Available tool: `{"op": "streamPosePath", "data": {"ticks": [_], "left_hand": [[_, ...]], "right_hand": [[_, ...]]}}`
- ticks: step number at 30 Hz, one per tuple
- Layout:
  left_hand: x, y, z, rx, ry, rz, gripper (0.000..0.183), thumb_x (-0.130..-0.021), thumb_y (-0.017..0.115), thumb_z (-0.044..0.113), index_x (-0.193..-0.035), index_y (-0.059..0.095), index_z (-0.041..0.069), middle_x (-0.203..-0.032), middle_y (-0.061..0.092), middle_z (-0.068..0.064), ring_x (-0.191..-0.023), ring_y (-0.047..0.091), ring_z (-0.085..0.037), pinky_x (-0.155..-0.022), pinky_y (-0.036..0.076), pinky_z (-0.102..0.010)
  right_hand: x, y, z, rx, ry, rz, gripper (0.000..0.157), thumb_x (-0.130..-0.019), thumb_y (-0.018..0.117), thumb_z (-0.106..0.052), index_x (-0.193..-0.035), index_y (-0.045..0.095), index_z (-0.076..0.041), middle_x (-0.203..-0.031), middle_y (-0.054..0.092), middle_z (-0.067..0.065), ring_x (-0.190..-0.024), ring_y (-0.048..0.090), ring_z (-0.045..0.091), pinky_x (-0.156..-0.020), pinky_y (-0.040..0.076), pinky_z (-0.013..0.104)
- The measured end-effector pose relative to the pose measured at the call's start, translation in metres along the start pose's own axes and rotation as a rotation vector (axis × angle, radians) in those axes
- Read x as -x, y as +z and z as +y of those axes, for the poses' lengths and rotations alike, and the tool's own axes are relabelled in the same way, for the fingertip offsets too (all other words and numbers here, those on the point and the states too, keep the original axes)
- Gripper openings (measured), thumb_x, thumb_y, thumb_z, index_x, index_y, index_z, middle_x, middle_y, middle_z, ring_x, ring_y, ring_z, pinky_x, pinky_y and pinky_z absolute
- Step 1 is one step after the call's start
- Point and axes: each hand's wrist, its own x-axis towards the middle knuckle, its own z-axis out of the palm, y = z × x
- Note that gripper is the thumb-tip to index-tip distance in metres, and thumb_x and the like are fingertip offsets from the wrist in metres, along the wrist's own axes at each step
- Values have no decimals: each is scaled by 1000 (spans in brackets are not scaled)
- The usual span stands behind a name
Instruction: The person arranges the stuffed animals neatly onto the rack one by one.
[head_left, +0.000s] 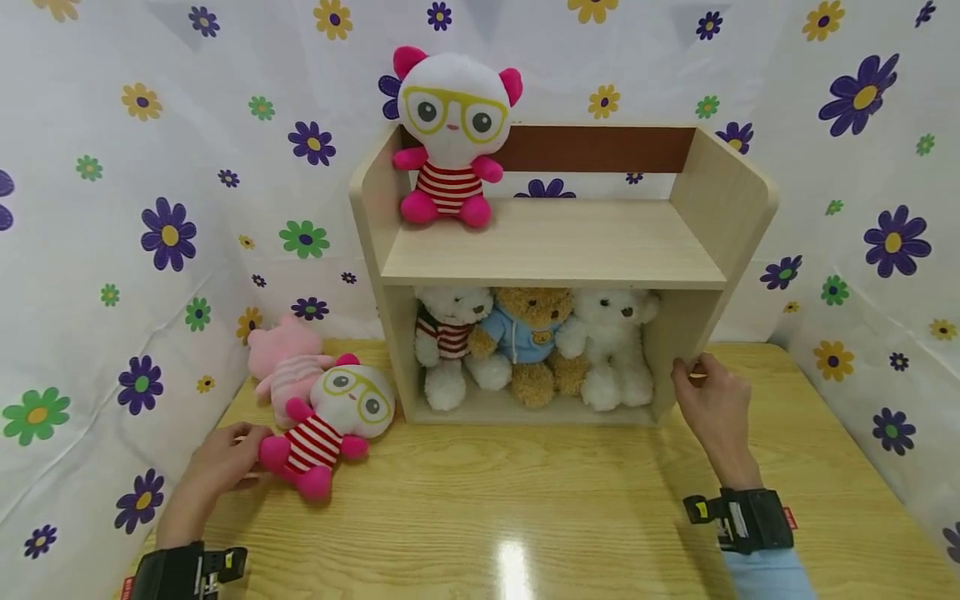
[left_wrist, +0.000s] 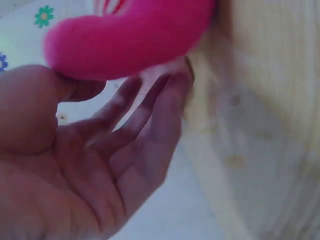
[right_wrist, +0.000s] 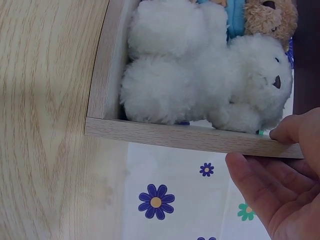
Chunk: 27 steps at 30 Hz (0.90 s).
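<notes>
A plush panda with yellow glasses and a striped shirt point(head_left: 313, 443) lies tilted on the table, its head overlapping a pink plush pig point(head_left: 287, 358). My left hand point(head_left: 228, 457) is at its pink foot point(left_wrist: 130, 40); the thumb touches the foot's underside, and loosely extended fingers reach up to it. My right hand point(head_left: 712, 408) pinches the side panel point(right_wrist: 190, 139) of a wooden shelf point(head_left: 555, 242), thumb at the front edge, fingers outside. Inside the lower level sit a white bear in stripes point(head_left: 452, 342), a brown bear in blue point(head_left: 534, 342) and a white bear point(head_left: 613, 346).
Another plush panda point(head_left: 452, 137) sits at the left end of the shelf's upper level. The shelf stands toward the back of a wooden table point(head_left: 480, 500). Flower-printed cloth point(head_left: 225, 150) surrounds the table at the back and both sides.
</notes>
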Motion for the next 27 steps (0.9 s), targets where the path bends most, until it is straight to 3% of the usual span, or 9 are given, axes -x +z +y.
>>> {"op": "streamPosePath", "data": {"ticks": [3, 5, 7, 10, 14, 17, 23, 27], "left_hand": [[11, -2, 14, -159, 130, 159, 64, -108, 42, 44, -141, 47, -9, -136, 54, -39, -108, 67, -45, -85, 60, -50], [21, 0, 28, -232, 254, 238, 57, -107, 48, 41, -138, 52, -6, -134, 58, -36, -114, 63, -49, -89, 57, -57], [26, 6, 43, -285, 361, 255, 51, -104, 56, 37, -137, 56, -2, -134, 61, -32, -120, 60, -51, -94, 52, -63], [28, 19, 61, -387, 459, 183, 48, -99, 67, 31, -135, 59, 0, -129, 66, -29, -115, 64, -47, -93, 53, -62], [27, 34, 73, -569, 472, 95, 57, -93, 73, 32, -135, 58, -2, -123, 67, -27, -108, 67, -42, -87, 55, -60], [27, 42, 74, -655, 462, 133, 58, -90, 77, 32, -134, 57, -2, -121, 66, -28, -98, 68, -38, -78, 57, -57], [24, 53, 75, -683, 470, 200, 63, -82, 86, 28, -123, 48, -2, -105, 65, -24, -72, 63, -27, -63, 56, -52], [19, 58, 75, -670, 446, 209, 72, -76, 90, 26, -121, 42, -3, -96, 64, -22, -66, 60, -25, -60, 56, -51]], "right_hand": [[0, 0, 0, 1, 4, -5, 16, -92, 66, -3, -81, 68, 8, -72, 72, 27, -57, 71, 39, -55, 31, -1], [0, 0, 0, 4, 6, -6, 16, -92, 66, -3, -81, 68, 8, -72, 72, 27, -57, 71, 39, -55, 32, -1], [1, -1, 1, 8, 8, -4, 16, -92, 66, -4, -82, 68, 9, -72, 72, 27, -57, 71, 39, -56, 31, -1], [0, -1, 1, 12, 10, 1, 16, -92, 66, -4, -83, 68, 9, -73, 72, 27, -58, 72, 39, -57, 30, -2], [0, -1, 1, 11, 12, -3, 16, -92, 66, -4, -83, 68, 9, -73, 72, 27, -58, 72, 39, -58, 30, -2], [1, -1, 0, 15, 14, -12, 16, -92, 66, -4, -85, 69, 10, -73, 72, 27, -58, 71, 39, -56, 31, -1], [2, 0, -1, 12, 32, -20, 17, -92, 65, -5, -92, 70, 12, -75, 72, 28, -61, 72, 40, -56, 30, -2], [1, 0, 0, 12, 31, -18, 18, -93, 65, -5, -93, 70, 12, -76, 72, 29, -61, 72, 40, -57, 29, -2]]}}
